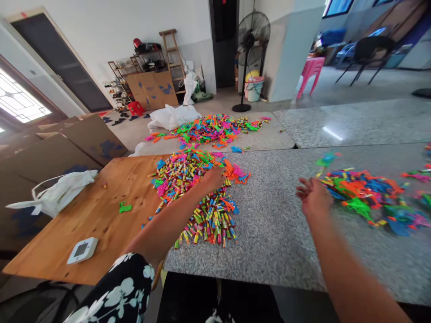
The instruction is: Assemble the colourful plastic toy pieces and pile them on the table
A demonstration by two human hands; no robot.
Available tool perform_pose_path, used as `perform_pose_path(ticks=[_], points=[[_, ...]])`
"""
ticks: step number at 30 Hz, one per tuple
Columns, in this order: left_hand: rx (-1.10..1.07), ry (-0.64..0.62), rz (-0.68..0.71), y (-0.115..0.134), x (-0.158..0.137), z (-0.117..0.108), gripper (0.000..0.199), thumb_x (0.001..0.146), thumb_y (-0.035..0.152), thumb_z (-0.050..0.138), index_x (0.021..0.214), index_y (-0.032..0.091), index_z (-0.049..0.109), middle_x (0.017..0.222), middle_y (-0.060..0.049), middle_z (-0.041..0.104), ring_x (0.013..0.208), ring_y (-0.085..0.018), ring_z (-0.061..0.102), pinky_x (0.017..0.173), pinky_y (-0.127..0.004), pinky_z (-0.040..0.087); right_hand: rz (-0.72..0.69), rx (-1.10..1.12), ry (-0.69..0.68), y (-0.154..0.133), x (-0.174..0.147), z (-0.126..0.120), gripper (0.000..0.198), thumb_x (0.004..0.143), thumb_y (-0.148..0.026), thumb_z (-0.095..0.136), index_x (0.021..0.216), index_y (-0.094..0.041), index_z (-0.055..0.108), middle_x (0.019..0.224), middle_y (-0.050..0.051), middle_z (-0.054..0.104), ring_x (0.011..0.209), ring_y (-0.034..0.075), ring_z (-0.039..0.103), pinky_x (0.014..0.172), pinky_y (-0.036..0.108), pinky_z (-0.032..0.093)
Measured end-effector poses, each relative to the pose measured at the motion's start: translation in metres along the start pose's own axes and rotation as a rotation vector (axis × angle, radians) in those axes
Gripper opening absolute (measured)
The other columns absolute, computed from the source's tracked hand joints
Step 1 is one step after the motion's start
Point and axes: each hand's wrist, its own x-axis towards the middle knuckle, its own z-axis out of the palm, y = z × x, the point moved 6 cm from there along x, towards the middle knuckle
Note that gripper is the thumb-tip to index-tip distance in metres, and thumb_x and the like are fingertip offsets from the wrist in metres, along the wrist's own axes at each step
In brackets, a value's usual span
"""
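Observation:
My left hand (pixel 213 179) reaches onto a pile of small toy pieces (pixel 195 175), its fingers curled down at the right side of the heap. What they hold, if anything, is hidden. The pile mixes short striped tubes (pixel 217 220) with pink, green, orange and blue plastic pieces. At the right, my right hand (pixel 314 197) is slightly blurred, its fingers apart and holding nothing. Just above it, a blurred blue and green toy (pixel 326 159) appears in mid-air. Beside that hand lies a second heap of colourful plastic toys (pixel 367 193).
A third heap (pixel 215 128) lies on the far table beside a white plastic bag (pixel 173 117). On the wooden table (pixel 114 237) are a white device with a screen (pixel 82 250) and a green toy pistol (pixel 125 207). Cardboard boxes (pixel 60 148) stand left; a fan (pixel 249 40) stands behind.

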Motion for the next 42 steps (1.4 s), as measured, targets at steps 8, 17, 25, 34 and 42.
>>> perform_pose_path(ticks=[8, 17, 25, 34, 42], points=[[0.360, -0.267, 0.227, 0.030, 0.088, 0.061, 0.072, 0.085, 0.031, 0.071, 0.153, 0.022, 0.049, 0.166, -0.017, 0.038, 0.152, -0.038, 0.035, 0.121, -0.054, 0.032, -0.366, -0.980, -0.703, 0.057, -0.053, 0.136, 0.025, 0.090, -0.023, 0.057, 0.107, -0.018, 0.075, 0.107, 0.011, 0.077, 0.100, 0.023, 0.072, 0.092, 0.033, 0.053], [0.380, -0.202, 0.358, 0.012, 0.086, 0.054, 0.026, 0.089, 0.033, 0.067, 0.108, 0.018, 0.077, 0.118, -0.014, 0.071, 0.119, -0.029, 0.062, 0.100, -0.037, 0.049, -0.535, -1.236, -1.089, 0.082, -0.160, 0.137, 0.030, 0.094, -0.041, 0.067, 0.111, -0.017, 0.072, 0.115, 0.014, 0.073, 0.099, 0.027, 0.071, 0.085, 0.033, 0.050], [0.359, -0.183, 0.301, -0.012, 0.035, 0.027, 0.035, 0.093, 0.042, 0.065, 0.116, 0.018, 0.076, 0.114, -0.013, 0.072, 0.111, -0.027, 0.066, 0.093, -0.034, 0.049, -0.260, -1.099, -0.964, 0.076, -0.146, 0.098, 0.023, 0.090, -0.041, 0.068, 0.083, -0.019, 0.067, 0.080, 0.004, 0.073, 0.074, 0.019, 0.064, 0.064, 0.026, 0.039], [0.265, -0.156, 0.394, 0.009, -0.024, 0.011, 0.024, 0.087, 0.038, 0.072, 0.094, 0.015, 0.073, 0.100, -0.013, 0.071, 0.100, -0.027, 0.066, 0.084, -0.033, 0.047, -0.205, -1.143, -0.716, 0.063, -0.122, 0.041, 0.022, 0.097, -0.031, 0.058, 0.088, -0.019, 0.074, 0.088, 0.007, 0.077, 0.080, 0.021, 0.070, 0.067, 0.027, 0.041], [-0.476, 0.065, -0.019, -0.019, -0.061, 0.000, 0.019, 0.088, 0.034, 0.065, 0.099, 0.018, 0.062, 0.084, -0.003, 0.070, 0.073, -0.017, 0.065, 0.071, -0.028, 0.050, -0.566, -1.374, -0.727, 0.050, -0.159, 0.079, 0.031, 0.105, -0.037, 0.049, 0.113, -0.019, 0.073, 0.115, 0.013, 0.072, 0.101, 0.023, 0.070, 0.082, 0.028, 0.047]])
